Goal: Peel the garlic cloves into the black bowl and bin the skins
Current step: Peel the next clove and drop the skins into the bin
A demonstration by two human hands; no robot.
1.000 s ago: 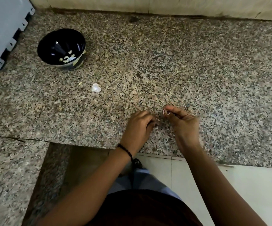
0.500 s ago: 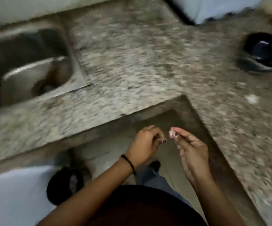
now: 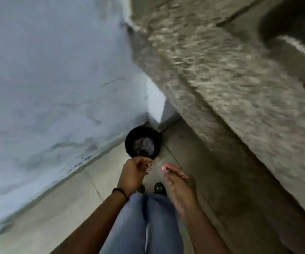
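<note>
A round black bin (image 3: 142, 143) stands on the floor in the corner where the wall meets the counter base, with pale scraps inside. My left hand (image 3: 135, 171) hovers just before its near rim, fingers curled as if holding garlic skins, though blur hides them. To its right my right hand (image 3: 177, 180) is held over the floor, fingertips pinched together on a small pale bit. The black bowl and the garlic cloves are out of view.
The speckled granite counter (image 3: 221, 88) runs along the right, with the steel sink (image 3: 294, 30) at the upper right. A pale blue-white wall (image 3: 56, 70) fills the left. Below are tiled floor (image 3: 74, 198), my jeans and shoes (image 3: 159, 187).
The view has swung left and down from the counter with the bowl, past the sink, to the floor. Both hands have left the counter and now sit near the bin.
</note>
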